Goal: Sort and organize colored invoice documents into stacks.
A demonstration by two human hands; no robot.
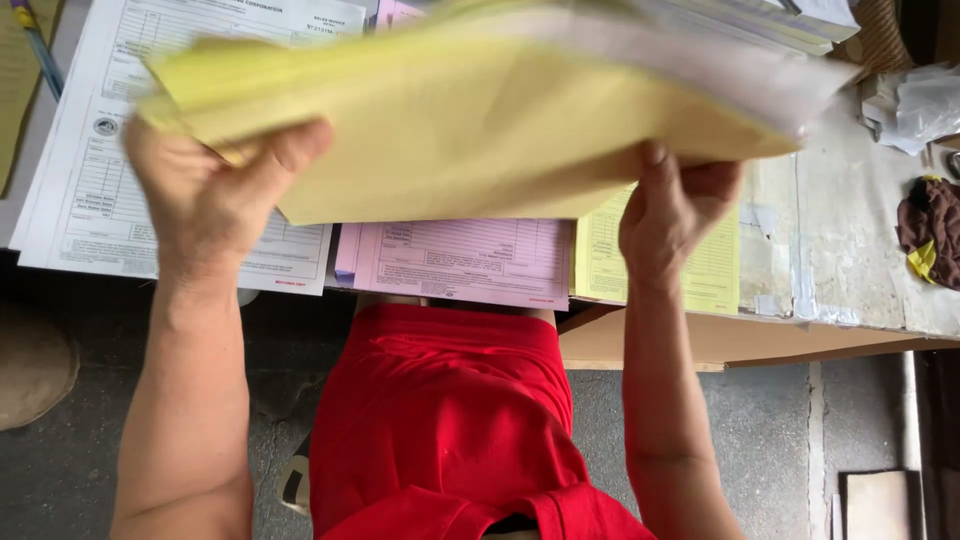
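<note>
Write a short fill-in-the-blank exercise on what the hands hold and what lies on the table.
1. Both hands, left hand and right hand, hold up a stack of ____ paper.
2. Under the stack, between the white form and the yellow form, lies a ____ form.
3. The person's garment is ____.

Missing words: yellow; pink; red

Motion-blurred: sheaf of yellow paper (pixel 480 120) between left hand (pixel 215 200) and right hand (pixel 675 215). Fingers hidden behind sheaf. Pink form (pixel 460 260) and white form (pixel 90 180) partly covered underneath. Print too small to tell. Pen (pixel 35 45) cut off at top edge.
</note>
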